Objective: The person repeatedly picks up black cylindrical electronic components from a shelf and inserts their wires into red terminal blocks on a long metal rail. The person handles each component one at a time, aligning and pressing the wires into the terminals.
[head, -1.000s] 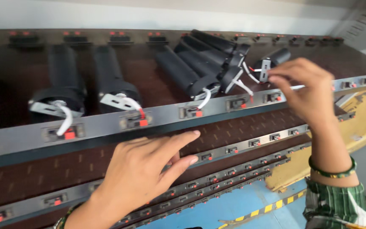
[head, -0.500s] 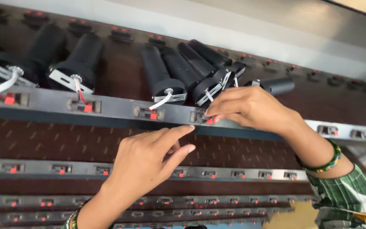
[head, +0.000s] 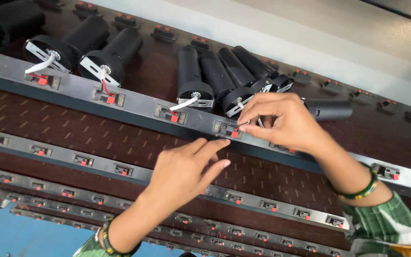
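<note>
Spring terminal (head: 229,129), black with a red lever: set in the upper grey metal rail (head: 139,108), near its middle. The right hand (head: 281,119) pinches a thin white wire (head: 240,105) just above this terminal, thumb and forefinger closed on it. The left hand (head: 186,167) lies open, fingers released, its forefinger tip touching the rail's lower edge just below the terminal.

Change since half a second ago: both hands sit closer to the terminal; the view has shifted left and nearer.

Count: black cylindrical lamp housings (head: 190,71), eight in view, one cut off at top left, one half hidden behind the right hand. Rails, at least five, the lower ones crowding together and hard to separate. Three housings already wired into terminals.

Brown perforated worktop (head: 72,128) beneath. Green bangles on both wrists; sleeves cut off at the frame edge.
</note>
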